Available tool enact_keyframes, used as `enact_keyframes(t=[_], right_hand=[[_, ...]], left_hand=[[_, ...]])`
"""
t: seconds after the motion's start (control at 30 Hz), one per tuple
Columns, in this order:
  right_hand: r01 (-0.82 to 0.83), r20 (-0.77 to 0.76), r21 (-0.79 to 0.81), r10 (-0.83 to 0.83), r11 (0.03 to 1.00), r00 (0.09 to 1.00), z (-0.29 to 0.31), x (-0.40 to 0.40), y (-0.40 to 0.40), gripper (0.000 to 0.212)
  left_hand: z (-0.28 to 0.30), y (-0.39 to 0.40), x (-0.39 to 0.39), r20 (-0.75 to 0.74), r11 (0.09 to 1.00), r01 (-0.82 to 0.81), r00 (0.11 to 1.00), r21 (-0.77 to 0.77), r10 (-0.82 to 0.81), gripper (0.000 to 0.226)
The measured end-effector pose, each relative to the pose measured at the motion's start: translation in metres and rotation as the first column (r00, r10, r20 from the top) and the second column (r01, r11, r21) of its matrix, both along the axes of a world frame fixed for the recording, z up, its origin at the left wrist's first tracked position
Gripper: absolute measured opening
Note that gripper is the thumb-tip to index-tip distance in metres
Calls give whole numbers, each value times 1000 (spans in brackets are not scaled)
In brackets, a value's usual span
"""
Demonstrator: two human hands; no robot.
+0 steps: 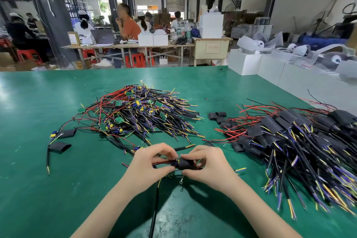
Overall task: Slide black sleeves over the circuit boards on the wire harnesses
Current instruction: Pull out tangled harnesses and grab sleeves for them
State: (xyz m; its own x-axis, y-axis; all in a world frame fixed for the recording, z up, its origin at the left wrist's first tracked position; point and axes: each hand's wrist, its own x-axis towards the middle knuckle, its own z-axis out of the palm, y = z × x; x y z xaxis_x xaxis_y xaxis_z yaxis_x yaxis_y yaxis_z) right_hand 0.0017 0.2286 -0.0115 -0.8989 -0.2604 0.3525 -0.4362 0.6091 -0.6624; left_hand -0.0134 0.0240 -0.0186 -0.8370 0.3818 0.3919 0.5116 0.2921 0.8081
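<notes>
Both my hands meet over the green table (58, 189) near its front middle. My left hand (148, 162) pinches a wire harness by its red and black leads. My right hand (208, 164) pinches a black sleeve (185, 163) that sits around the harness's board, whose end shows at the sleeve's left mouth. The harness's black cable (154, 210) runs down toward me. A heap of bare harnesses with green circuit boards (139, 112) lies behind my hands. To the right is a heap of sleeved harnesses (289, 137). Loose black sleeves (218, 117) lie between the heaps.
Two sleeved harnesses (61, 139) lie apart at the left of the table. White foam boxes (270, 65) line the right edge. Beyond the far edge, people sit at wooden work tables (127, 45) with red stools beneath.
</notes>
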Motion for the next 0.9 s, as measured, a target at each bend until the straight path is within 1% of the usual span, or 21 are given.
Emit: enact_keyframes(t=[0.1,0.13,0.2,0.27,0.3,0.33,0.37,0.43,0.5,0.57,0.77,0.83,0.9], right_hand=[[-13,-25,-5,13,1000,1000,0,0,0,32],[-24,-35,-5,24,1000,999,1,0,0,31],[-37,-40,-9,36,999,999,3,1,0,33],[12,-42,9,-11,1000,999,5,2,3,34],[50,-51,47,-48,998,998,5,2,5,30],[82,-61,112,-76,990,995,6,2,6,24],[104,-69,189,-92,976,993,6,2,6,22],[116,-81,327,-95,938,992,4,3,3,29],[121,-105,433,-83,893,991,2,5,-1,31],[136,-126,490,-84,861,988,0,5,-4,31],[122,-137,469,-64,875,988,-2,5,-4,33],[75,-111,380,-35,922,993,1,4,-2,30],[40,-81,208,-23,977,996,5,3,2,22]], left_hand=[[3,-4,-2,168,999,-21,986,41,13,32],[4,-5,-2,202,998,-26,979,55,14,33],[7,-7,-3,204,996,-40,979,81,23,32],[10,-9,-3,180,992,-63,983,105,43,31],[11,-10,-3,170,990,-77,984,119,56,30],[12,-11,-3,160,987,-91,985,130,70,30],[12,-11,-3,150,985,-104,985,135,83,30],[9,-10,-2,134,986,-115,986,120,99,31],[6,-6,0,125,989,-118,986,88,107,33],[4,-4,0,113,989,-131,986,65,123,34],[2,1,2,41,986,-159,987,52,157,33],[3,-1,2,58,988,-137,989,77,133,33],[7,-5,0,113,984,-93,991,149,76,33]])
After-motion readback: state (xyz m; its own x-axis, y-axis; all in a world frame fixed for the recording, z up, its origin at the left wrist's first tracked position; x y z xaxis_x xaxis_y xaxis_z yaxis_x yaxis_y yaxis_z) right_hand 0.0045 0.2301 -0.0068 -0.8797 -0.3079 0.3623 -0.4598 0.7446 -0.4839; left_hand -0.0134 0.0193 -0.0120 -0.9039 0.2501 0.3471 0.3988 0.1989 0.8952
